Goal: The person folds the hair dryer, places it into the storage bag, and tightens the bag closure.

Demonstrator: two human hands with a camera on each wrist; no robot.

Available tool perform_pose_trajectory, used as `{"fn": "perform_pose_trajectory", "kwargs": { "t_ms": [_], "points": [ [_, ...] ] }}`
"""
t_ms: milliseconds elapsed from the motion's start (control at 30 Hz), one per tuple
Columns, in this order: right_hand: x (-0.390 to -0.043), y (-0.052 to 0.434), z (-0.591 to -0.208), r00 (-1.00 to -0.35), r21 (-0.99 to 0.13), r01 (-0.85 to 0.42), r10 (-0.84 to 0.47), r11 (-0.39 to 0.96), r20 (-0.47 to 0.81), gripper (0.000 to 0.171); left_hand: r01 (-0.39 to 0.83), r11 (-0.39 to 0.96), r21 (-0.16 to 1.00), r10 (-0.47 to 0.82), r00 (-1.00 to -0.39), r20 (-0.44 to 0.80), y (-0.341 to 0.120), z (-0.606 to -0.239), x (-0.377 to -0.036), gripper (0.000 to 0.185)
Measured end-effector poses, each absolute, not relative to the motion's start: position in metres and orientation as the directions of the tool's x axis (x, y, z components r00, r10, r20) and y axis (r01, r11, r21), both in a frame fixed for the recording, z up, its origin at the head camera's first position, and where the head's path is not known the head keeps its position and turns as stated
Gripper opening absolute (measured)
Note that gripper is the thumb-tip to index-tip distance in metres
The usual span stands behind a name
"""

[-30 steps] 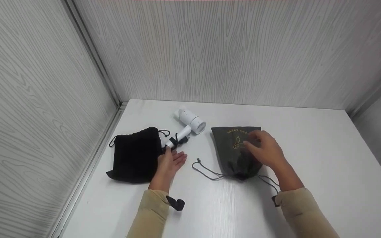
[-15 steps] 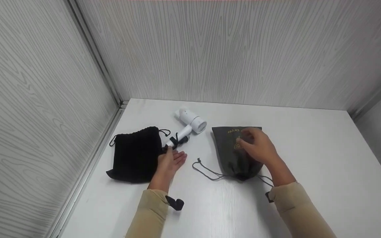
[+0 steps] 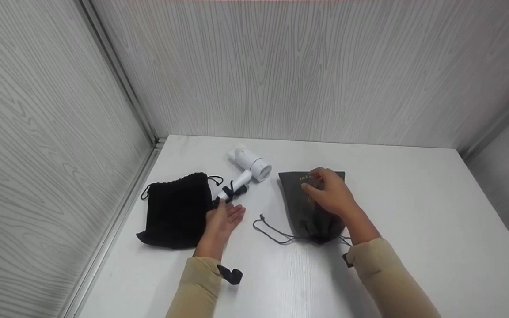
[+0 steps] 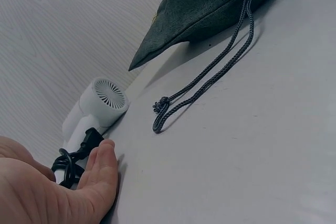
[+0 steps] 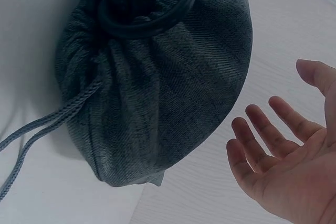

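Grey bag (image 3: 312,207) lies flat on the tabletop (image 3: 413,229), mouth toward the person. Right hand (image 3: 329,194) hovers over it, fingers spread, empty. Left hand (image 3: 221,216), relaxed and empty, rests beside the dryer (image 3: 250,165). Risk: a sweep could snag the drawstring (image 3: 270,229) and drag the bag.

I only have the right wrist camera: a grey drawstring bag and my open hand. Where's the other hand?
Observer: The left hand lies open on the table, with its fingertips at the handle end of a white hair dryer.
Operator: Anything else on that side?
Observer: A black pouch lies flat right beside that hand, on its left.
Operator: Where is my right hand over the bag?
Observer: The right hand is over the far, closed end of the grey bag, above some gold print. I cannot tell whether it touches.
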State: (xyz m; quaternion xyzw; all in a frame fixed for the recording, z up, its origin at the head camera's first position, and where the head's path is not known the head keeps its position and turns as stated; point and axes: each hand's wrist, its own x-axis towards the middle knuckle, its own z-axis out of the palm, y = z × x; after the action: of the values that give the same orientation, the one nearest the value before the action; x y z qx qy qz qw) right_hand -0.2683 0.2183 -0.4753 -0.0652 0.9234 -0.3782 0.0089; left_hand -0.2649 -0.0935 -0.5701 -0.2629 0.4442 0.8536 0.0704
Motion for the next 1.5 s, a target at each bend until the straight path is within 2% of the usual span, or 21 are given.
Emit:
{"fn": "perform_pose_trajectory", "kwargs": {
  "t_ms": [700,1133,1300,1500],
  "points": [
    [-0.288,0.185,-0.474,-0.986,-0.717,-0.143,-0.161,0.682,0.043,0.053,-0.325,-0.647,0.690,-0.113,-0.853,-0.509,-0.096,-0.572,-0.265,0.047],
    [-0.302,0.167,-0.477,-0.987,-0.737,-0.098,-0.158,0.668,-0.011,0.054,-0.297,-0.635,0.713,-0.133,-0.867,-0.480,-0.094,-0.574,-0.263,0.053],
    [-0.309,0.161,-0.479,-0.985,-0.749,-0.115,-0.171,0.652,0.003,0.056,-0.305,-0.616,0.726,-0.135,-0.868,-0.478,-0.090,-0.574,-0.265,0.056],
    [-0.312,0.161,-0.487,-0.989,-0.755,-0.075,-0.143,0.651,-0.025,0.055,-0.331,-0.616,0.715,-0.122,-0.857,-0.501,-0.082,-0.577,-0.264,0.054]
  ]
}}
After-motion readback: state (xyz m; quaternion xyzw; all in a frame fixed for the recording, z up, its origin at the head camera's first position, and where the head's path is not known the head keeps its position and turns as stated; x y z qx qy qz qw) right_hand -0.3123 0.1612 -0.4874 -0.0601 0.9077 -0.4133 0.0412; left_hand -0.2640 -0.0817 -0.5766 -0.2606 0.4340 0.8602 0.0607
